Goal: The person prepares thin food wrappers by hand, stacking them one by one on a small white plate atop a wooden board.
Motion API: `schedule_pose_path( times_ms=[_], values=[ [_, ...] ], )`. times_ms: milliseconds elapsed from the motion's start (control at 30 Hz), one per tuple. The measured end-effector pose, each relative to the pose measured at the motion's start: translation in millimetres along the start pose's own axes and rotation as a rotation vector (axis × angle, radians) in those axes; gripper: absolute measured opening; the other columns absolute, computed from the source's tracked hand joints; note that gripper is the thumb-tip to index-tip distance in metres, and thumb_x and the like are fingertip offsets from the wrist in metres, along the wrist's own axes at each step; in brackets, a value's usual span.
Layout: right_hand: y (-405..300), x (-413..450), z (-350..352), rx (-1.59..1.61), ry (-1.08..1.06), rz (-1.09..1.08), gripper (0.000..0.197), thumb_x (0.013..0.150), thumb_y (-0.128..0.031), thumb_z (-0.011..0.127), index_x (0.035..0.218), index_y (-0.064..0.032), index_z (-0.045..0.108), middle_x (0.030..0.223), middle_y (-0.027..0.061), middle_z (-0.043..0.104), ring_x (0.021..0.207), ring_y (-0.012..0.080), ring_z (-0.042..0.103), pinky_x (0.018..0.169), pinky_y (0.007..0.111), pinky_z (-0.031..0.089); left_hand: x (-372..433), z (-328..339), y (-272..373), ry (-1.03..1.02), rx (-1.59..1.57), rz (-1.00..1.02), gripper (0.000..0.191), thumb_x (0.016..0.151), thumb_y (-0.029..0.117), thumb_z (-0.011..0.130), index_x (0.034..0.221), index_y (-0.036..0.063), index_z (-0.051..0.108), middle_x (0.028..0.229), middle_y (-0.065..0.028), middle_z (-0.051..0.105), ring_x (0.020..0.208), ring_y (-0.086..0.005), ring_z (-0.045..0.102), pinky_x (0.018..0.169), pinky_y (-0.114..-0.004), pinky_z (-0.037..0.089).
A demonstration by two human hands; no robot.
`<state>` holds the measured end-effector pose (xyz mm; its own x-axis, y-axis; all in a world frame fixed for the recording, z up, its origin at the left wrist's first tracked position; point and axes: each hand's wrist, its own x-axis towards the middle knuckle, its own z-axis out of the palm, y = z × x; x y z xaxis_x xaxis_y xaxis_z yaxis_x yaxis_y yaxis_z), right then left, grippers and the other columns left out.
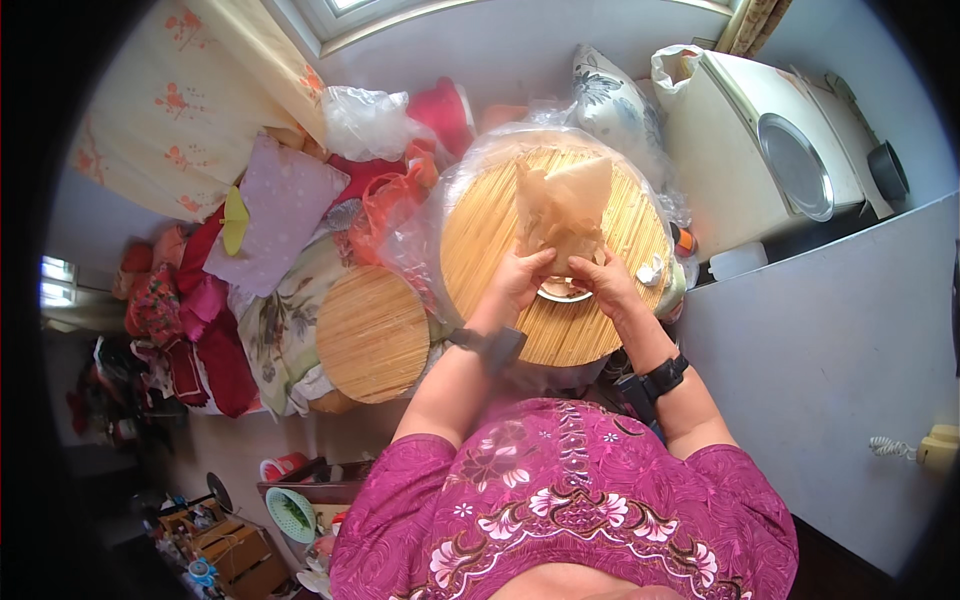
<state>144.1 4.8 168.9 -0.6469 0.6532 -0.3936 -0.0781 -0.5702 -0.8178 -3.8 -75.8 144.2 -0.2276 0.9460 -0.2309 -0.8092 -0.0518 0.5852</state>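
Both hands pinch a thin, crumpled tan sheet [566, 214]; whether it is paper or a food skin I cannot tell. My left hand [523, 279] grips its near left edge, thumb on top. On the near right edge, my right hand [609, 282] holds it the same way. Beneath the hands is a white bowl [566, 299], partly hidden, with tan pieces inside. It sits on a round table top of bamboo slats [480, 247]. A small crumpled white scrap [649, 270] lies to the right of my right hand.
A smaller round bamboo board [373, 334] lies to the left on floral cloth. Clear plastic wrap and an orange-red plastic bag [390, 202] crowd the table's left side. At right stand a white cabinet [720, 150] with a round metal tray [796, 166] and a pale panel [825, 322].
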Motion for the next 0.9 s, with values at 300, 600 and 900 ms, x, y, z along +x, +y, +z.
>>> schedule_pose_path(
  times_ms=[300,600,900],
  values=[
    [-6.1,-8.1,-1.9,0.043,-0.069,-0.065,0.053,0.08,0.006,0.057,0.13,0.0011,0.041,0.115,0.0082,0.056,0.1,0.0161,0.057,0.082,0.027,0.048,-9.4,-20.8,26.8,-0.264,-0.009,-0.182,0.053,0.082,0.013,0.067,0.129,0.0027,0.045,0.121,-0.0089,0.057,0.108,-0.0189,0.057,0.091,-0.032,0.046],
    [11.8,6.6,-16.1,-0.016,-0.076,-0.099,0.042,0.078,-0.001,0.067,0.117,0.0028,0.052,0.101,0.0094,0.063,0.085,0.0206,0.065,0.074,0.032,0.056,-7.3,8.8,29.6,-0.196,0.127,-0.135,0.057,0.079,0.01,0.069,0.129,0.0015,0.043,0.121,-0.0095,0.055,0.108,-0.021,0.057,0.089,-0.035,0.049],
    [21.4,17.1,-20.3,-0.103,-0.033,0.016,0.093,0.077,0.0,0.067,0.144,0.0004,0.002,0.116,0.015,0.056,0.094,0.0224,0.061,0.066,0.031,0.054,8.2,-10.5,-0.5,0.095,0.124,-0.05,0.053,0.074,-0.002,0.07,0.123,0.0002,0.05,0.116,-0.0122,0.058,0.104,-0.0237,0.059,0.09,-0.036,0.05]
  ],
)
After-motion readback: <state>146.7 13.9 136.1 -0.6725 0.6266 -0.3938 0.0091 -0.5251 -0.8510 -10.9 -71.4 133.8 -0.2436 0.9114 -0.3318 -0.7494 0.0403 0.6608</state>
